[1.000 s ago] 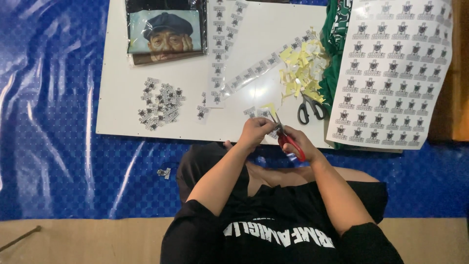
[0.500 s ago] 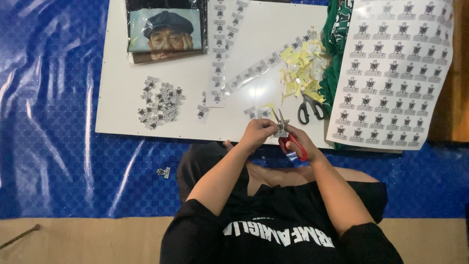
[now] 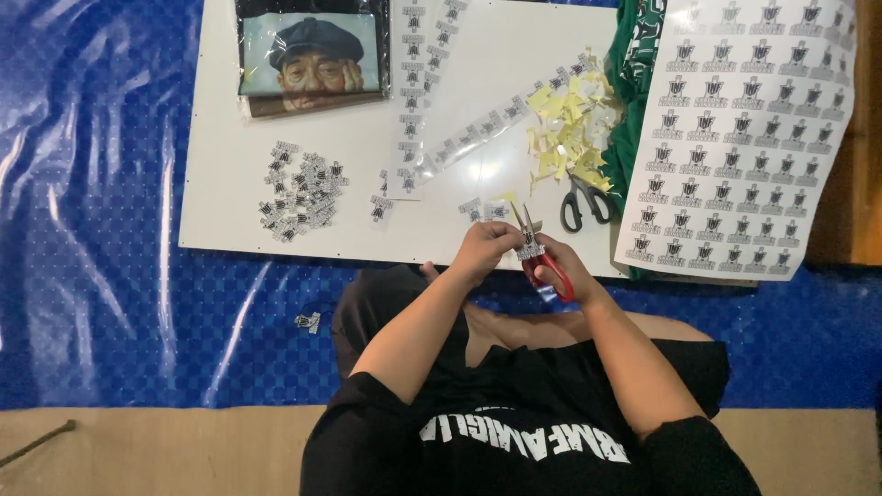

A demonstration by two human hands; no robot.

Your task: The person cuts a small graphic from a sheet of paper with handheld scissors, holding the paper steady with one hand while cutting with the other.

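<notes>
Since a moment before, my hands had barely shifted at the white board's [image 3: 276, 220] near edge. My right hand [image 3: 560, 266] gripped red-handled scissors [image 3: 542, 257], blades up; my left hand [image 3: 482, 250] pinched a small printed sticker [image 3: 529, 248] against them
</notes>
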